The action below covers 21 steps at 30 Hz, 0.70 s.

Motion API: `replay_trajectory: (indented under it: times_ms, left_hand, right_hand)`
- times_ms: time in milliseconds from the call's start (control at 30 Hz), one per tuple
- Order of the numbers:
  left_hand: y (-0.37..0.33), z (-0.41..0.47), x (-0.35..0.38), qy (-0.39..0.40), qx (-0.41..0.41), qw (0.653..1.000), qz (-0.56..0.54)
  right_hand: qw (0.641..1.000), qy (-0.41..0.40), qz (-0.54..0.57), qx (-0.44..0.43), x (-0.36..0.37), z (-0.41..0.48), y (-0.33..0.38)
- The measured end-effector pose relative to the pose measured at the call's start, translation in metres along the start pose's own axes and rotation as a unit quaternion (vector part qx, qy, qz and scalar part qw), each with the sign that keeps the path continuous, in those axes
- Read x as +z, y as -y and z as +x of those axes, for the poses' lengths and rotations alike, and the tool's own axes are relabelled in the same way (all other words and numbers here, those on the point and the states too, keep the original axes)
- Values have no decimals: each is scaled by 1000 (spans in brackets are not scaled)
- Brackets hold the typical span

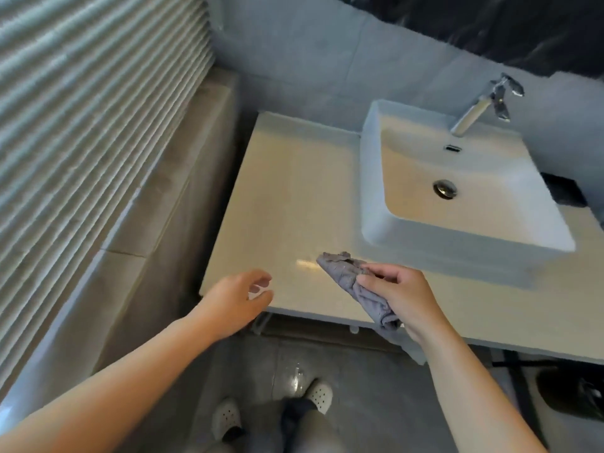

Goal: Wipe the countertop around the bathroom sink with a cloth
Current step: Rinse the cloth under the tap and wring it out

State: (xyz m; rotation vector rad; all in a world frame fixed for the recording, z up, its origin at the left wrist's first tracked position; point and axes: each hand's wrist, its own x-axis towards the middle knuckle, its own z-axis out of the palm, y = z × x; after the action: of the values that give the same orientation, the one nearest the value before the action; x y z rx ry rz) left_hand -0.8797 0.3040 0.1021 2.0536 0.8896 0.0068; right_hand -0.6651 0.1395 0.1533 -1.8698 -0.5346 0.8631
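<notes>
Fingers of right hand pinch grey cloth over worktop front edge; left hand loosely curled, holding nothing, beside sink.

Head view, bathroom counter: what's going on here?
A person stands at the countertop beside the white sink. Their right hand holds a crumpled grey cloth low over the front of the counter, just left of the sink. Whether the cloth touches the surface cannot be told. The left hand hangs relaxed near the counter's front left corner and holds nothing.
</notes>
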Motion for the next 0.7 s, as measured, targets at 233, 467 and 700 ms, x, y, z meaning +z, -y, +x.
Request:
replay_trajectory:
  times_ms: [233,467,700]
  left_hand:
    - [-140,66,23,26,130,991,30]
    - [-247,109,74,103,160,982,-15]
    - [-300,154,113,105,155,976,-111]
  right_hand:
    - [996,-6,-75,-52,-106,-3,15]
    - [993,-21,-87,-79,-193,4,14]
    - [994,-65,-26,-88,-250,32,10]
